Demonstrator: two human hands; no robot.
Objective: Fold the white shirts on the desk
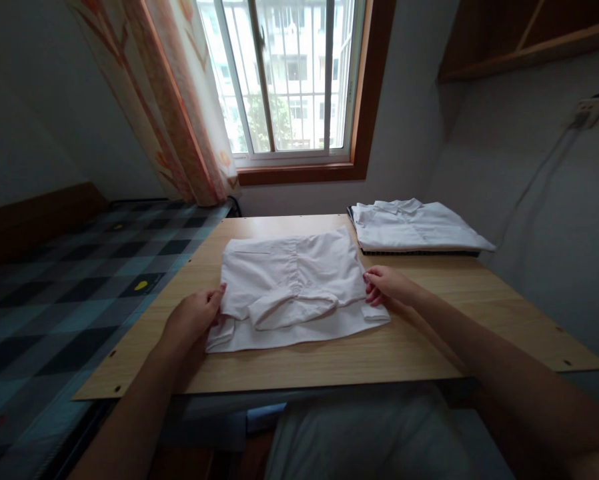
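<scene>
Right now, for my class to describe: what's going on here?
Someone's left hand is at the left edge of a folded white shirt, the right hand at its right edge. It lies on a wooden tabletop, creased down its middle. Farther back on the right, a collared white shirt lies folded on a black base.

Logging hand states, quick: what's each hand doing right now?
Left hand: at the white shirt's left edge; whether it grips cannot be told.
Right hand: fingers curled at the shirt's right edge; a firm hold cannot be confirmed.
</scene>
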